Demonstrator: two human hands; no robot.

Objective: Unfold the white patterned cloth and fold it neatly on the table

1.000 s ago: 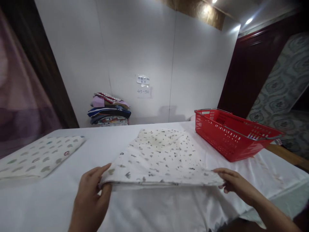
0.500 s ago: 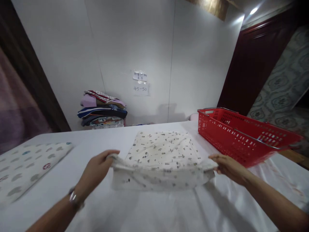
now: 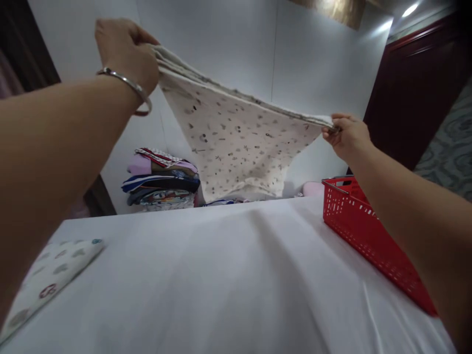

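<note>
A white cloth (image 3: 243,140) with small grey and dark prints hangs in the air above the table, stretched between my two hands. My left hand (image 3: 129,54), with a silver bangle at the wrist, pinches its upper left corner and is raised higher. At the upper right corner, my right hand (image 3: 348,135) grips the layered edge. Several layers show along the top, so the cloth is folded. Its lower edge hangs near the far side of the table.
On the white-covered table (image 3: 206,275), a red plastic basket (image 3: 368,246) stands at the right, partly behind my right arm. Another printed cloth (image 3: 62,265) lies flat at the left. A pile of folded fabrics (image 3: 162,177) sits beyond the far edge, by the pale wall (image 3: 221,29).
Both hands have lifted the cloth off the table, the left hand rising more. The cloth, which lay partly on the table, now hangs down from its held edge. The view has shifted slightly.
</note>
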